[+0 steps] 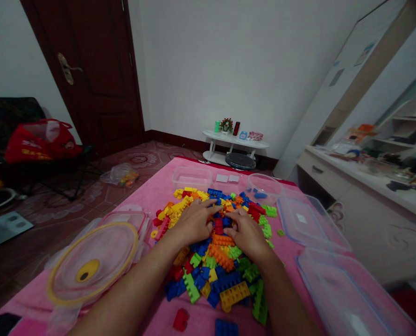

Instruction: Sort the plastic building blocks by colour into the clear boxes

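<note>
Both hands are in a heap of toy building bricks on a pink-covered table. My left hand (198,219) lies over the upper left of the heap, fingers stretched and apart, touching the bricks. Facing it, my right hand (245,232) rests on the bricks with bent fingers, thumb and forefinger apart. A red brick (218,226) sits between the two hands. A blue brick (226,221) shows beside my right fingertips; neither hand is plainly gripping a brick. Toward me lie orange bricks (222,257), a yellow brick (235,296) and a light green brick (191,287).
Clear plastic boxes (311,219) stand along the right. Behind the heap are a rectangular tub (193,177) and a round tub (264,185) with blue bricks inside. A yellow-rimmed round lid (93,261) lies left. A loose red brick (180,320) is near the front.
</note>
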### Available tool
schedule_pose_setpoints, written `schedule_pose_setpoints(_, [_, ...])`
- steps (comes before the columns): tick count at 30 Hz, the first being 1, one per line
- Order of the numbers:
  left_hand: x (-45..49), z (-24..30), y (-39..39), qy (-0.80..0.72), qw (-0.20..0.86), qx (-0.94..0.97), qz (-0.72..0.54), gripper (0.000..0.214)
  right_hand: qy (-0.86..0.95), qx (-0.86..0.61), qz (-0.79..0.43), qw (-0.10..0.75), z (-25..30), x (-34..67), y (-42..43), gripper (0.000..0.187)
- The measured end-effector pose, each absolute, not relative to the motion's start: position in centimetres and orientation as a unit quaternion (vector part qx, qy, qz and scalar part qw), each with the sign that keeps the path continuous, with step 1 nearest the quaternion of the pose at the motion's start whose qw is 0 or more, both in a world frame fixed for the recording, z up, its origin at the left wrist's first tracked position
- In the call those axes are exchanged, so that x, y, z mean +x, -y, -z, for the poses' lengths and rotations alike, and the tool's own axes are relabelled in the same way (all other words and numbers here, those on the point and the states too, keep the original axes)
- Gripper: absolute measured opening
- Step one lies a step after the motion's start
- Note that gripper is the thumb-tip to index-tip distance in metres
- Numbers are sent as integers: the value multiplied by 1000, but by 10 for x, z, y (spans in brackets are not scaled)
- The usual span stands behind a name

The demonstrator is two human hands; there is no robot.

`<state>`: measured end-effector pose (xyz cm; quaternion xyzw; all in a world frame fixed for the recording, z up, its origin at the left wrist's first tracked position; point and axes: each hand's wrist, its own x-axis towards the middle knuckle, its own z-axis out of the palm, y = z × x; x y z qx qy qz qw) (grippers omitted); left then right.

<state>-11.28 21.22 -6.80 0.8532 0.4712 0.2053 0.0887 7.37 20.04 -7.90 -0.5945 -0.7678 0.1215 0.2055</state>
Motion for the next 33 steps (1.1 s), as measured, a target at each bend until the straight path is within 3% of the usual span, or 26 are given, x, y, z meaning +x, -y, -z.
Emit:
schedule_pose_setpoints(13, [-115,71,-218,-506,117,825,-223,33,769,-587,-105,231,80,72,-204,26])
schedule_pose_setpoints(19, [-114,70,-215,-497,95,839,-202,41,786,-581,-97,185,79,70,-202,39])
schedule_pose_setpoints(22, [-112,69,-216,-507,90,832,-208,32,775,-585,-87,224,83,67,-203,38])
schedule_pose_setpoints(28, [-106,74,-220,-523,177,781,-291,35,657,-530,-363,394,81,62,-204,28])
schedule_pose_setpoints(33, [-104,77,-223,-491,272,729,-391,37,538,-515,-492,450,77,64,-204,34])
